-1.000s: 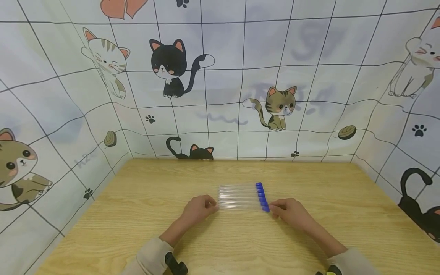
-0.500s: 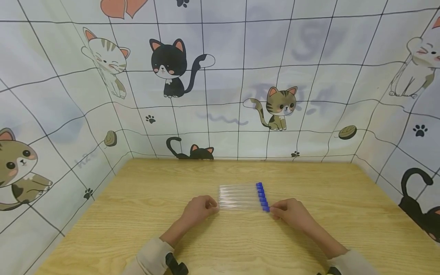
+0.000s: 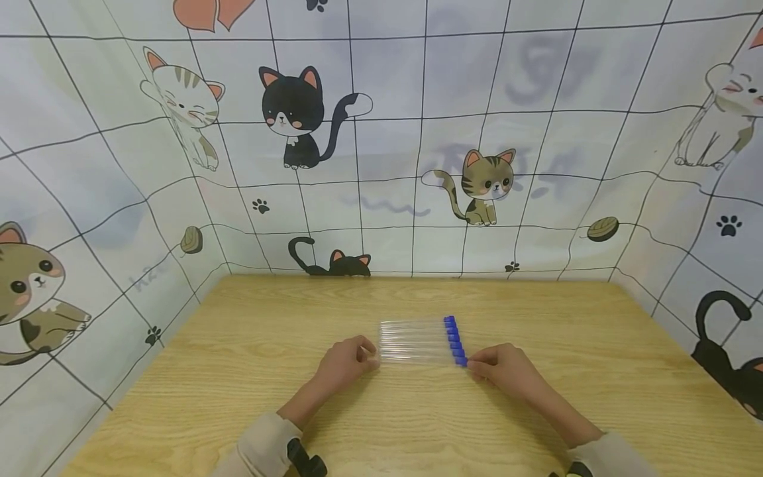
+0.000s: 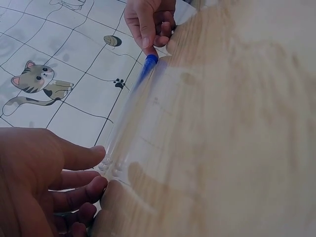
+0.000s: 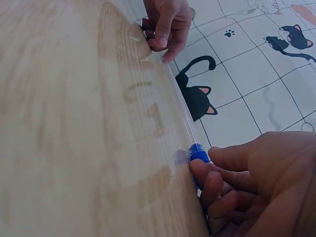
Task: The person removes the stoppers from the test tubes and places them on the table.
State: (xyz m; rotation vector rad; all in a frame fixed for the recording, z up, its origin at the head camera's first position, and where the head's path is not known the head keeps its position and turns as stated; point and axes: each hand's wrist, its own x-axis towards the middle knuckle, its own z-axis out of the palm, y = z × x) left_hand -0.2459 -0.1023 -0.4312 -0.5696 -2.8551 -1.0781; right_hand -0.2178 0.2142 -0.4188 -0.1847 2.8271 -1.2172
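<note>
Several clear test tubes (image 3: 414,342) with blue caps lie side by side in a row on the wooden table, capped ends to the right. At the near left corner of the row, my left hand (image 3: 347,361) has thumb and forefinger at the rounded end of the nearest tube, which shows between them in the left wrist view. My right hand (image 3: 507,371) pinches the blue cap (image 5: 198,153) of that same tube between thumb and forefinger. The other fingers of both hands are bent. Past the nearest tube, the wrist views hide most of the row.
The wood-grain table (image 3: 298,298) reaches back to a white curtain (image 3: 393,152) printed with cats and grid lines, which also stands along both sides. Dark wrist devices (image 3: 306,458) sit at the sleeves.
</note>
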